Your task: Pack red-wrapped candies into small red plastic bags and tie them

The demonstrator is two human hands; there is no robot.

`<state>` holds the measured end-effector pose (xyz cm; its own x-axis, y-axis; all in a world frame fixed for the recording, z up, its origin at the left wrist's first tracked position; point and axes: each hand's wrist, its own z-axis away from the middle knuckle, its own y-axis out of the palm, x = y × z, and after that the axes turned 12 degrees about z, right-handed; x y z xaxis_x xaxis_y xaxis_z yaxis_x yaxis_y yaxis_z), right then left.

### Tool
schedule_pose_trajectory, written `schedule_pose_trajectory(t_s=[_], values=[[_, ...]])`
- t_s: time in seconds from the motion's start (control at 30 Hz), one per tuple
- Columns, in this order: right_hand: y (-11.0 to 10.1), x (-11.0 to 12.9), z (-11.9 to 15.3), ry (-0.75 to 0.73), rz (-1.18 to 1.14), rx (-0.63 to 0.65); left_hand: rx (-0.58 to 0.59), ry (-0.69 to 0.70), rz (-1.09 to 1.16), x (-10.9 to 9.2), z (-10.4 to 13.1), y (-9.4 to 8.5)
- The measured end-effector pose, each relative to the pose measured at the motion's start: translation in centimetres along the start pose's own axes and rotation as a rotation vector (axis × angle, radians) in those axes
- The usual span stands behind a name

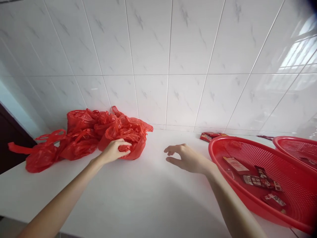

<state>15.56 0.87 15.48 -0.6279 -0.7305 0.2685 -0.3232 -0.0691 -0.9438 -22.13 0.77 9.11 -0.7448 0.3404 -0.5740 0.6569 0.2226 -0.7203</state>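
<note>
A person reaches across a white worktop point(133, 201), left hand point(125, 148) at the nearest red plastic bag point(139, 147), toward 11 o'clock from where the person stands. More red bags point(80, 145) crowd beside it, toward 10. The left fingers curl about a tuft of the bag's plastic; whether they pinch it firmly, an onlooker cannot tell. The right hand point(169, 155), toward 1 o'clock, holds nothing, its fingers loosely bent and the thumb apart. A red basket point(249, 150) with packets point(264, 181) sits at 2. Thin plastic likely calls for a gathered grip, the free hand steadying the bag's side.
</note>
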Motion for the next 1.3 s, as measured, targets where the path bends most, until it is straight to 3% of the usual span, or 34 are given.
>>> schedule_pose_trajectory(t_s=[0.13, 0.23, 0.37, 0.5, 0.7, 0.83, 1.03, 1.3], values=[[3.0, -0.1, -5.1, -0.074, -0.105, -0.143, -0.028, 0.111, -0.046, 1.1, 1.2, 2.6], [4.9, 0.4, -9.3, -0.015, -0.146, -0.256, -0.063, 0.169, -0.088, 1.5, 0.9, 4.0], [6.6, 1.0, -13.8, 0.077, -0.167, -0.338, -0.136, 0.248, -0.175, 1.5, 0.3, 4.8], [7.6, 1.0, -16.7, 0.176, -0.22, -0.352, -0.152, 0.327, -0.223, 1.3, 0.5, 5.2], [8.4, 0.9, -17.8, 0.212, -0.367, -0.402, -0.313, 0.433, -0.308, -1.5, 0.2, 5.3], [8.1, 0.4, -17.7, 0.178, -0.58, -0.446, -0.261, 0.36, -0.373, -2.9, -1.9, 5.3], [6.7, -1.9, -17.6, 0.197, -1.024, -0.52, -0.225, 0.322, -0.297, -1.7, -3.9, 5.9], [3.3, -4.5, -16.5, 0.141, -1.424, -0.7, -0.202, 0.252, -0.42, -0.3, -5.7, 6.5]])
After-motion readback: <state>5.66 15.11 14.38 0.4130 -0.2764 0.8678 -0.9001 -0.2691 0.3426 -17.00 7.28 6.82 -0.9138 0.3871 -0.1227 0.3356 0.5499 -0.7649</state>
